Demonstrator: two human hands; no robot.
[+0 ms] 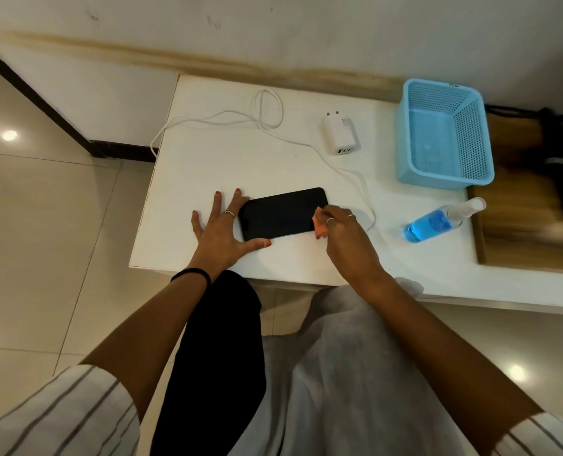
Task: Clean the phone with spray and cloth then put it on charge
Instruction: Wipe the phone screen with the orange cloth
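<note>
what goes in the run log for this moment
step: wiping | left hand steadies phone | right hand pinches cloth | cable unplugged

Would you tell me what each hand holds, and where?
Right hand pinches the orange cloth at its bunched edge; left hand only braces the phone.

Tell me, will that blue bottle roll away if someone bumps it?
Probably. The bottle lies on its side on the table, and it looks round, so a nudge could roll it. It sits near the table's edge, so it might fall. The liquid inside would likely slosh.
</note>
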